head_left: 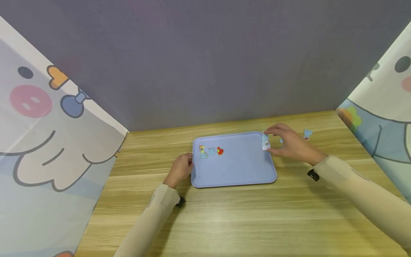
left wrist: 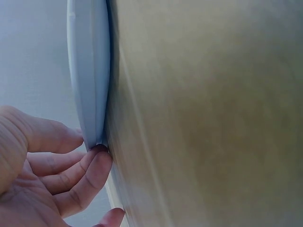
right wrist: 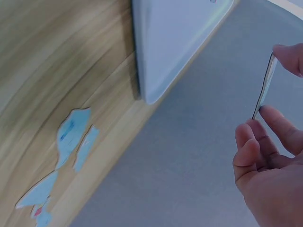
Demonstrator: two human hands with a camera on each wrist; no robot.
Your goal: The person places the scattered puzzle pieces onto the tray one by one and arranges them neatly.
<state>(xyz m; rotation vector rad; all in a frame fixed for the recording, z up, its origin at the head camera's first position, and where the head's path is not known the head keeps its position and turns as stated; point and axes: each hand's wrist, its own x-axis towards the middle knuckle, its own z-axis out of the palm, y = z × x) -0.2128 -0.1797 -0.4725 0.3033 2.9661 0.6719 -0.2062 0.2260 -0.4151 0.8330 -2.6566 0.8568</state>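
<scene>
My left hand pinches the left rim of a lavender-blue tray. In the left wrist view the thumb lies on the tray's edge, with fingertips curled at its underside. Over the tray's upper right corner, my right hand holds a pale blue puzzle piece by its two ends between thumb and fingers. That thin piece appears edge-on in the right wrist view. At the tray's left lie a red puzzle piece, a small light blue piece and yellow-and-blue pieces.
Several light blue puzzle pieces lie on the wood-grain table right of the tray, one piece beyond the right hand. A grey wall rises behind the table, and cartoon-printed panels flank both sides.
</scene>
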